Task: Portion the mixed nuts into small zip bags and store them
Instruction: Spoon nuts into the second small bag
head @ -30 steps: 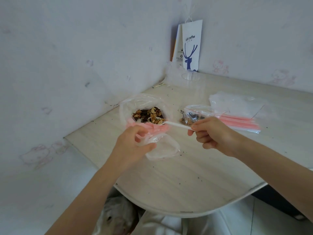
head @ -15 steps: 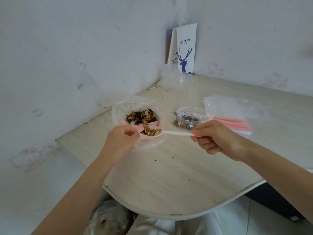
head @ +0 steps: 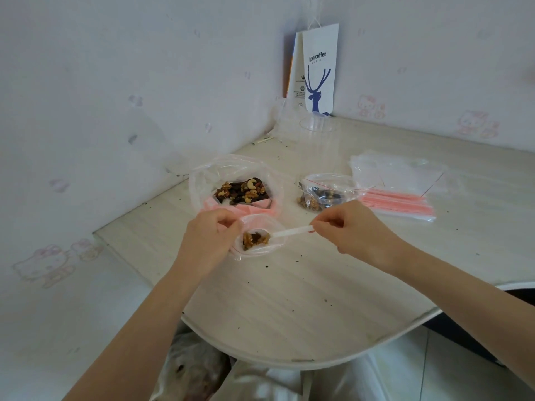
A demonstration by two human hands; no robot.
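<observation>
A large clear bag of mixed nuts (head: 240,191) sits open on the table (head: 289,299). Just in front of it my left hand (head: 210,241) pinches the rim of a small zip bag (head: 260,247) and keeps its mouth open. My right hand (head: 353,230) pinches the handle of a white plastic spoon (head: 292,231). The spoon's bowl, heaped with nuts (head: 255,239), is over the mouth of the small bag. A filled small bag (head: 321,195) lies to the right of the big one.
A stack of unused zip bags with pink strips (head: 396,198) lies at the right. A clear plastic cup (head: 315,131) and a white coffee paper bag (head: 317,70) stand in the far corner by the walls. The table's curved front edge is near me.
The spoon has come out of the large bag loaded with nuts and moved toward me to the small bag's mouth. My left hand keeps hold of the small bag.
</observation>
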